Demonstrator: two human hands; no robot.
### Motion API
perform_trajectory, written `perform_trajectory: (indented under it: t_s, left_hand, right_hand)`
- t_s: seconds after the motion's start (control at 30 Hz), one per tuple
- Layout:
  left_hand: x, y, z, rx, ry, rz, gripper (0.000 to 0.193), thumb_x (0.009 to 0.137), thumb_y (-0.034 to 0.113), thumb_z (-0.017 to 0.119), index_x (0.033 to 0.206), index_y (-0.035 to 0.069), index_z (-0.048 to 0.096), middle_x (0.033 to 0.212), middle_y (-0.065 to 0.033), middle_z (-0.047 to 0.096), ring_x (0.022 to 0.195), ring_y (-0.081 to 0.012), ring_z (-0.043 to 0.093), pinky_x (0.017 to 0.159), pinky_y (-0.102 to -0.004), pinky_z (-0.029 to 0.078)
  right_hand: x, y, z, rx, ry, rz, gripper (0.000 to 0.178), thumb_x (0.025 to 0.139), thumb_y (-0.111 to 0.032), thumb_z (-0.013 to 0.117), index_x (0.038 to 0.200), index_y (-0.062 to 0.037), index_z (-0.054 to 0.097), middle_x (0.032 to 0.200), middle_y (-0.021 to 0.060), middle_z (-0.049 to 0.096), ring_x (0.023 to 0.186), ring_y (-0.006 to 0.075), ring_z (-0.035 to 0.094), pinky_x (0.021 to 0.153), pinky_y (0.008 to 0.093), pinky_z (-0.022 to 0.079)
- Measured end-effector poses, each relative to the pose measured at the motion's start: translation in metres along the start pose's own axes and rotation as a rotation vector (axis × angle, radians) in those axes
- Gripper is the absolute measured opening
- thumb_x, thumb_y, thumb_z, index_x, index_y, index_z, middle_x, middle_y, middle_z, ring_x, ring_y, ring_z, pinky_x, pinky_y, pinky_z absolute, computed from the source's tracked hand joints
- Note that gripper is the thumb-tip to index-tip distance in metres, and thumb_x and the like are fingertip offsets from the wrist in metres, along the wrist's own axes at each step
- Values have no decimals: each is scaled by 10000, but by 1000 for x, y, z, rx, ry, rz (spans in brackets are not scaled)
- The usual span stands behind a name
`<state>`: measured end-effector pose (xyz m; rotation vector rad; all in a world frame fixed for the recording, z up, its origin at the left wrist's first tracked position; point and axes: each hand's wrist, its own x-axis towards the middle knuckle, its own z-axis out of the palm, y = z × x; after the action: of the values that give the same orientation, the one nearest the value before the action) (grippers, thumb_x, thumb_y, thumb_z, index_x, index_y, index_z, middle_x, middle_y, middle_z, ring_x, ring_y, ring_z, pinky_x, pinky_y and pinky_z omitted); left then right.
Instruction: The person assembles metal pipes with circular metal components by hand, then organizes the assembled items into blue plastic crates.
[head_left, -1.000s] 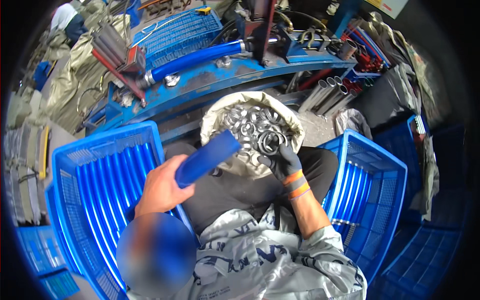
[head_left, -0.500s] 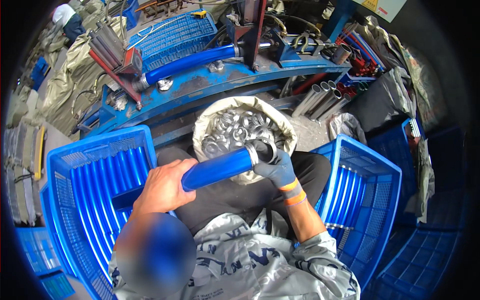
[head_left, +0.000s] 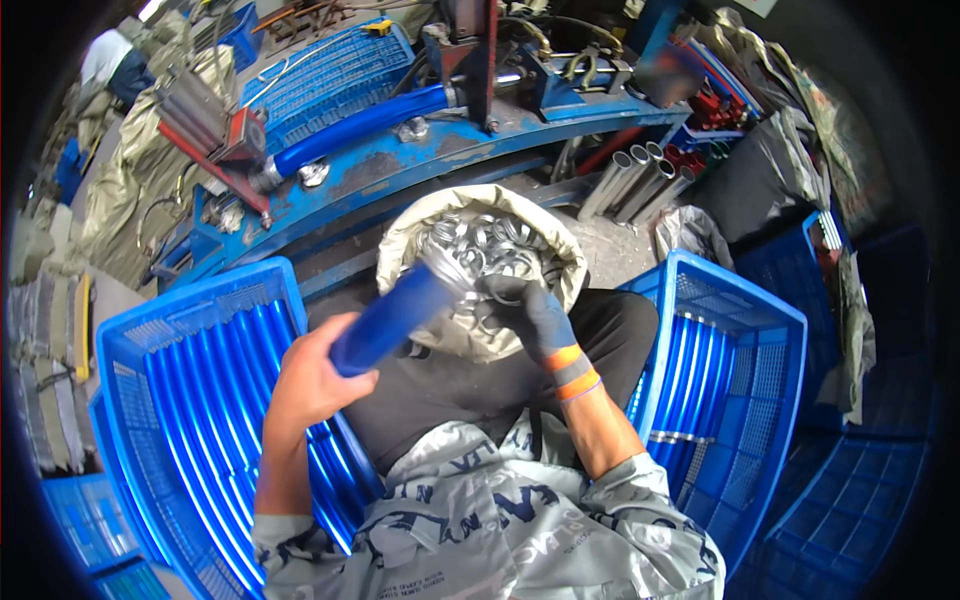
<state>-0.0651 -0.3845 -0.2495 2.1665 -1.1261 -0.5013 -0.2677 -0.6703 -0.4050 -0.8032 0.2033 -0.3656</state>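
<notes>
Blue tube lies clasped in the left grip, metal ring at its far end, near the gloved right grip — I cannot tell if that holds anything. Keeping everything square seems wise. Just beyond: cream sack.

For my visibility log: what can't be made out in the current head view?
- Blue tube's far end, and how the metal ring sits there: motion blur.
- Whether the right hand grips a ring: blur and its dark glove.
- Bottom of the cream sack: covered by metal rings.
- Left crate's near end: cut off by the lower edge.
</notes>
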Motion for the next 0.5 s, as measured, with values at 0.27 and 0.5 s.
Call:
perform_trajectory:
  t_s: [0.27, 0.5]
  left_hand:
    - [-32, -44, 30, -1491, 656, -196, 515, 1182, 409, 649, 1497, 5, 596, 1343, -214, 749, 1280, -354, 737, 1166, -530, 580]
    - [-32, -46, 68, -1531, 624, -189, 572, 1176, 462, 649, 1516, 3, 606, 1508, -192, 699, 1422, -355, 673, 1217, -578, 542]
  right_hand:
    - [-15, -16, 22, 315, 27, 51, 676, 1100, -419, 767, 1605, -24, 554, 1467, 165, 710, 1190, 296, 775, 1033, 457, 687]
    - [-6, -17, 24, 75, 37, -34, 806, 939, 27, 821, 1679, -44, 509, 1534, 96, 684, 1359, 200, 699, 1108, 413, 640]
